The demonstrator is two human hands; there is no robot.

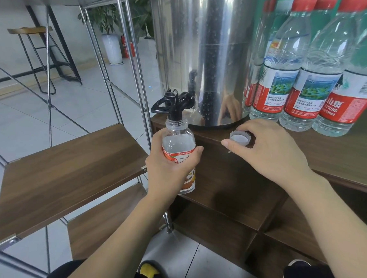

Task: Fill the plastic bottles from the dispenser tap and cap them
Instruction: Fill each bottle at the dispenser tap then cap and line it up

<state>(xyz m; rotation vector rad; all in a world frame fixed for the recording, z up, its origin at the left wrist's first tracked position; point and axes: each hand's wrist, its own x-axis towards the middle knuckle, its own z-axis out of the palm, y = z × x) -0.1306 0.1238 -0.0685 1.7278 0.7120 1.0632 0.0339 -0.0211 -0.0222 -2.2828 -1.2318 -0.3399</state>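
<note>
Bottle (178, 157) first: a small clear plastic one with an orange-and-white label, held upright with its open mouth right under the black spout of the dispenser tap (176, 103), apparently so water would drop straight into the neck without splashing. It looks largely full, though no stream is visible, so I cannot tell whether water is running. The left hand (168, 170) has its grip closed around the labelled middle, thumb across the front, keeping the bottle off any surface and level with the tap.

The right hand (267, 147) pinches the white cap (240, 137), open side up, between thumb and fingers just over the counter (336, 159) edge, probably kept ready for screwing on once filling ends.

The steel dispenser (204, 55) stands at the counter's corner so its tap overhangs. Beside it, red-capped water bottles (309, 81) stand in a row.
</note>
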